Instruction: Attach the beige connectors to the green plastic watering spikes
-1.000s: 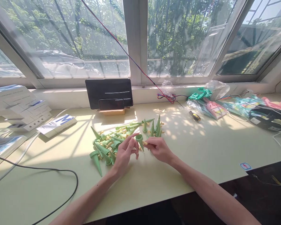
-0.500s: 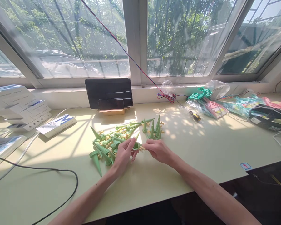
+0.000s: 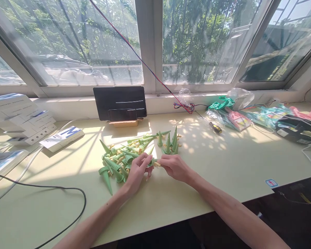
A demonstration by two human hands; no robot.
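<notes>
My left hand is closed around a green plastic watering spike, its thumb over the wide end and much of the spike hidden. My right hand pinches the narrow part at that spike's right side, where a small yellow valve piece shows below the fingertips. Left of and behind my left hand lies a loose pile of similar green spikes with yellow valve pieces among them. Behind my right hand several spikes stand upright, points up.
A tablet leans at the back, with a phone in front on a wooden stand. White boxes and a black cable lie left. A screwdriver, plastic bags and a black device lie right.
My left thumb has shifted slightly right over the spike's wide end, and the spike has turned so its opening shows less. The right hand stays almost in place.
</notes>
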